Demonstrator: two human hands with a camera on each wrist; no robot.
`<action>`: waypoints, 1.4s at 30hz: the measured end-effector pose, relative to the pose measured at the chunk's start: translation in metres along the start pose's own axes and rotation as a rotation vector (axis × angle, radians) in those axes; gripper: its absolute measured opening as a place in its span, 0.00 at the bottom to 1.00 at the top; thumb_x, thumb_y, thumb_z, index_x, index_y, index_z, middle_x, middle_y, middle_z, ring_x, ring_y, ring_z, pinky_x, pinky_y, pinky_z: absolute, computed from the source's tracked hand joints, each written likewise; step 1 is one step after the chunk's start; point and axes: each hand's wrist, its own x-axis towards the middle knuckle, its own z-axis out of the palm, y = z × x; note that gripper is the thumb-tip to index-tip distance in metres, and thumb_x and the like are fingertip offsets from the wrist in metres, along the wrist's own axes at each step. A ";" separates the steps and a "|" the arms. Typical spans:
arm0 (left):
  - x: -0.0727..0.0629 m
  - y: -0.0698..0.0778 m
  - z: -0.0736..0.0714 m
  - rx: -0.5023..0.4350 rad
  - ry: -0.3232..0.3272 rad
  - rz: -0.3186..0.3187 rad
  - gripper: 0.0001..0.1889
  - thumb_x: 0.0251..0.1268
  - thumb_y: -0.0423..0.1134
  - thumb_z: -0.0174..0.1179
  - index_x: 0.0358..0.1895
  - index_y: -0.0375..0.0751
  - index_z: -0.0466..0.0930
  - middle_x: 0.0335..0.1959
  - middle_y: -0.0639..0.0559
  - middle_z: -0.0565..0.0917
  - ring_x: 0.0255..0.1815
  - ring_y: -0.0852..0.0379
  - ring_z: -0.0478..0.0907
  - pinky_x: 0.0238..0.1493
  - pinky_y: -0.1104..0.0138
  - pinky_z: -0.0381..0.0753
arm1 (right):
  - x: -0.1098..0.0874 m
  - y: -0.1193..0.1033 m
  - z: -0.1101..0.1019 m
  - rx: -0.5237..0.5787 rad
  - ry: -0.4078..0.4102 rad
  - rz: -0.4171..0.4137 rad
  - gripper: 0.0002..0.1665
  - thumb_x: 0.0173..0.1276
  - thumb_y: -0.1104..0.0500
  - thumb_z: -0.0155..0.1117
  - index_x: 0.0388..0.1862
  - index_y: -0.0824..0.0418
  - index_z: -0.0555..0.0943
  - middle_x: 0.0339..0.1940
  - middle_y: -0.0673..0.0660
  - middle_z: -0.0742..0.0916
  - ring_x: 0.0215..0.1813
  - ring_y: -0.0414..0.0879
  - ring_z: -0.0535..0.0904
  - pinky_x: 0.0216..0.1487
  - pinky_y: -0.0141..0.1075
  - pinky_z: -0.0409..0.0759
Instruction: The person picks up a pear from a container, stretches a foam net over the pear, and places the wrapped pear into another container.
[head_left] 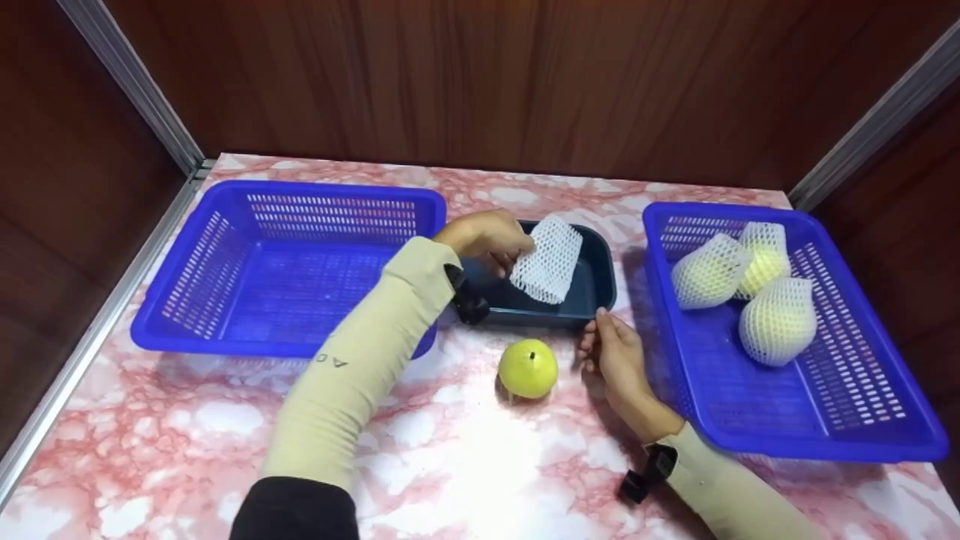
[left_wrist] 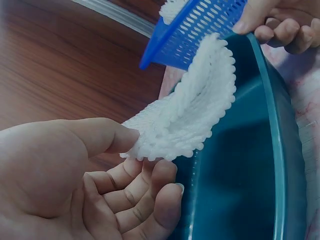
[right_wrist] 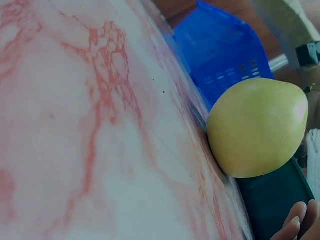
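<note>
Over a dark green plastic tub (head_left: 602, 274), my left hand (head_left: 491, 238) pinches a white foam fruit net (head_left: 551, 259) between thumb and fingers. The left wrist view shows the net (left_wrist: 187, 112) hanging loose, its scalloped open end towards the camera. My right hand (head_left: 621, 352) holds the tub's near right corner, thumb on the rim and fingers curled outside. A bare yellow-green pear (head_left: 528, 369) stands on the table in front of the tub, stem up, touched by neither hand. It fills the right side of the right wrist view, where little of the right hand shows.
On the right, a blue basket (head_left: 765, 446) holds three net-wrapped fruits (head_left: 778, 322). Another blue basket (head_left: 289, 345) stands at the left, partly behind the left forearm. Brown wood-grain panels (head_left: 480, 82) enclose the pink-and-white marbled table (head_left: 210, 442).
</note>
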 end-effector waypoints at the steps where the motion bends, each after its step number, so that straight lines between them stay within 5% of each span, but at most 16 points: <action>1: -0.003 0.001 0.000 -0.002 -0.002 0.003 0.08 0.68 0.33 0.52 0.28 0.41 0.69 0.25 0.51 0.72 0.22 0.59 0.72 0.25 0.72 0.79 | 0.000 0.000 0.000 -0.002 0.000 0.000 0.22 0.85 0.51 0.46 0.30 0.59 0.74 0.17 0.49 0.78 0.18 0.39 0.74 0.14 0.26 0.69; 15: -0.042 -0.008 -0.003 0.001 0.032 0.146 0.10 0.72 0.36 0.56 0.28 0.42 0.73 0.21 0.52 0.73 0.19 0.59 0.73 0.26 0.68 0.80 | -0.012 -0.003 -0.003 0.009 -0.023 -0.045 0.22 0.85 0.52 0.46 0.30 0.60 0.74 0.18 0.50 0.79 0.19 0.40 0.74 0.15 0.27 0.69; 24: -0.070 -0.017 0.000 -0.006 -0.003 0.182 0.09 0.73 0.37 0.59 0.31 0.42 0.75 0.22 0.51 0.75 0.20 0.60 0.74 0.25 0.69 0.82 | -0.035 -0.012 0.003 -0.046 -0.133 -0.216 0.18 0.85 0.59 0.44 0.32 0.63 0.74 0.22 0.53 0.79 0.23 0.41 0.75 0.20 0.28 0.71; 35: -0.106 -0.028 0.023 0.071 -0.048 0.255 0.06 0.71 0.36 0.62 0.37 0.39 0.77 0.25 0.50 0.80 0.21 0.59 0.76 0.23 0.71 0.82 | -0.047 -0.029 0.015 -0.041 -0.235 -0.439 0.09 0.81 0.65 0.50 0.39 0.68 0.74 0.32 0.55 0.81 0.27 0.42 0.77 0.21 0.28 0.72; 38: -0.115 -0.030 0.034 0.135 -0.044 0.298 0.07 0.71 0.37 0.63 0.36 0.39 0.77 0.24 0.49 0.81 0.21 0.59 0.77 0.23 0.70 0.82 | -0.049 -0.032 0.019 -0.027 -0.235 -0.512 0.06 0.79 0.67 0.52 0.46 0.69 0.75 0.39 0.56 0.82 0.34 0.44 0.79 0.24 0.28 0.73; 42: -0.123 -0.032 0.047 0.224 0.006 0.357 0.09 0.70 0.38 0.65 0.33 0.41 0.76 0.22 0.51 0.81 0.18 0.60 0.78 0.21 0.69 0.81 | -0.049 -0.037 0.024 -0.035 -0.258 -0.610 0.12 0.77 0.69 0.53 0.56 0.73 0.74 0.52 0.58 0.82 0.51 0.47 0.77 0.42 0.30 0.78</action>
